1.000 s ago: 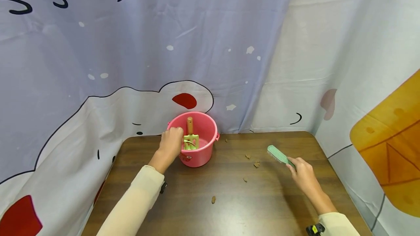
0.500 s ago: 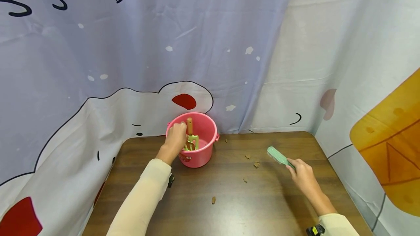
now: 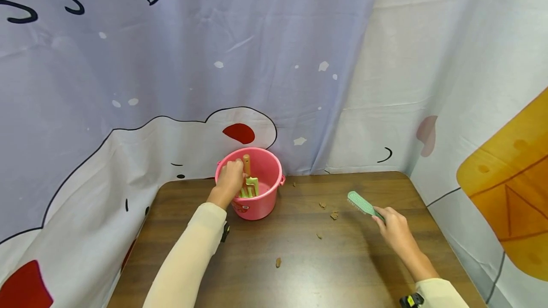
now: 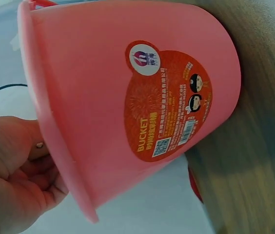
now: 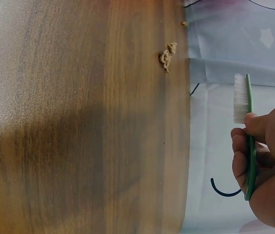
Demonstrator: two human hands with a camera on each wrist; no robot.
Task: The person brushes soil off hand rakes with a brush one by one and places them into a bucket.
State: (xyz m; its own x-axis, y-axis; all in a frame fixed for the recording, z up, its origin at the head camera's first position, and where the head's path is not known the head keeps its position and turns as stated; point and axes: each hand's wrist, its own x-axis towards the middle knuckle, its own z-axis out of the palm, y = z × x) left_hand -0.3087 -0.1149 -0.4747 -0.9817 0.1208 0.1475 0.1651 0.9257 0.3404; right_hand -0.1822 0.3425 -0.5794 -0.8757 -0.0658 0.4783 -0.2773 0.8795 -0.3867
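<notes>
A pink bucket [image 3: 262,206] stands at the back of the table. Over its left rim my left hand [image 3: 229,182] reaches in with curled fingers, gripping a small garden rake whose green tines [image 3: 247,193] show below the hand; its handle is mostly hidden. Another green garden fork [image 3: 253,183] with a wooden handle leans inside the bucket. In the left wrist view, the bucket wall [image 4: 93,97] hides my fingertips [image 4: 54,190] in part. On the right, my right hand [image 3: 396,229] holds a green brush [image 3: 360,202] by its handle above the table, white bristles [image 5: 240,100] facing left in the right wrist view.
Several brown crumbs [image 3: 334,215] lie scattered on the wooden table [image 3: 299,284] between the hands, one crumb [image 3: 278,262] nearer the front. A printed curtain [image 3: 299,84] hangs right behind the table's back edge.
My left hand has moved right and over the rim into the bucket, taking the small rake lower inside. The right hand and the brush stay almost still.
</notes>
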